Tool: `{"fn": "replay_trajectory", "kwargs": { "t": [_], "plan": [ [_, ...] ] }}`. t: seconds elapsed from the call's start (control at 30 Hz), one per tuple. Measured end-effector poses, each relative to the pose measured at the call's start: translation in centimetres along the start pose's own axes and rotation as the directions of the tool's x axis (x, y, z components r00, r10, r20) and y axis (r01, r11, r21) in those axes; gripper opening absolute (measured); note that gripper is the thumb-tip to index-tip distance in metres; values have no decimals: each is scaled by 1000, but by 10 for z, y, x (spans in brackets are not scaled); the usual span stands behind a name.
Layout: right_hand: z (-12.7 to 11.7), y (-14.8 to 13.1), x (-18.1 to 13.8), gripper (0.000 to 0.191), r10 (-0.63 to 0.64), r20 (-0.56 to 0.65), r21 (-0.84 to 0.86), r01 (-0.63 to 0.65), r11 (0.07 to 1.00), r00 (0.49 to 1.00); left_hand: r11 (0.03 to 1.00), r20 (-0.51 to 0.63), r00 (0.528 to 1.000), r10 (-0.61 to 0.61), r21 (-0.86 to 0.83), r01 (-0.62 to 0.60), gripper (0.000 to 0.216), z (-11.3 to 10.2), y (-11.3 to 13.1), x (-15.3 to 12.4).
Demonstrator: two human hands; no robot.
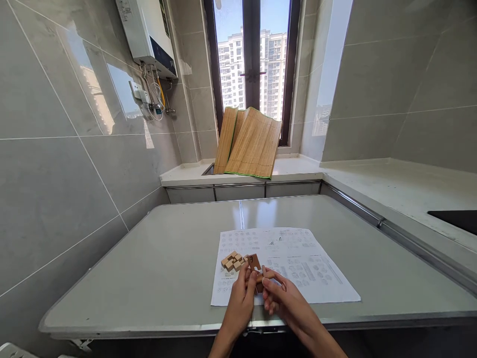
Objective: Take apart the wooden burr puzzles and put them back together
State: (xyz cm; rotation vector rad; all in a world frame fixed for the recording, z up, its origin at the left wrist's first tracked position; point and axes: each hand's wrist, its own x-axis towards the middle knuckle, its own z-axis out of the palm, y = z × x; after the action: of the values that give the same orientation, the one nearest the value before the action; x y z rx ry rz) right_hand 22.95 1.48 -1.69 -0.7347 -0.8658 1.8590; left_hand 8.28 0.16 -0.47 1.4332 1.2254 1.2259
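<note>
Both the left hand (238, 301) and right hand (285, 298) seemingly pinch a wooden puzzle piece (255, 262) over the sheet (316, 268), near the front edge of the surface (149, 263).

I count one brown wooden piece (254, 261), one pale block cluster (231, 260) at its nine o'clock, one printed sheet (305, 258), and two bamboo mats (253, 144) at twelve o'clock.

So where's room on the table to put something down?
Bare table lies left of the paper sheet toward the tiled wall, behind it up to the counter, and right of it. Crowded: the sheet's near left part, where left hand and right hand hold a wooden piece beside pale blocks.
</note>
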Motion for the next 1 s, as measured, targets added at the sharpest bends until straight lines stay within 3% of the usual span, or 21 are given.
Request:
{"fn": "replay_trajectory", "kwargs": {
  "t": [0.1, 0.3, 0.6, 1.0],
  "plan": [
    [-11, -7, 0, 45, 26, 34, -2, -26, 1000, 999, 998, 78, 996, 43, -58, -38, 65, 3, 3, -7],
    [-30, -12, -1, 49, 108, 59, -45, -105, 993, 992, 993, 163, 980, 116, -5, -117, 76, 7, 4, -13],
    [-37, -10, 0, 51, 162, 40, -109, -157, 982, 986, 989, 186, 976, 112, 79, -128, 72, 9, -1, -14],
    [-46, -23, -4, 54, 201, 131, -302, -154, 941, 971, 975, 261, 958, 121, 147, -163, 70, 8, -4, -14]
  ]
}}
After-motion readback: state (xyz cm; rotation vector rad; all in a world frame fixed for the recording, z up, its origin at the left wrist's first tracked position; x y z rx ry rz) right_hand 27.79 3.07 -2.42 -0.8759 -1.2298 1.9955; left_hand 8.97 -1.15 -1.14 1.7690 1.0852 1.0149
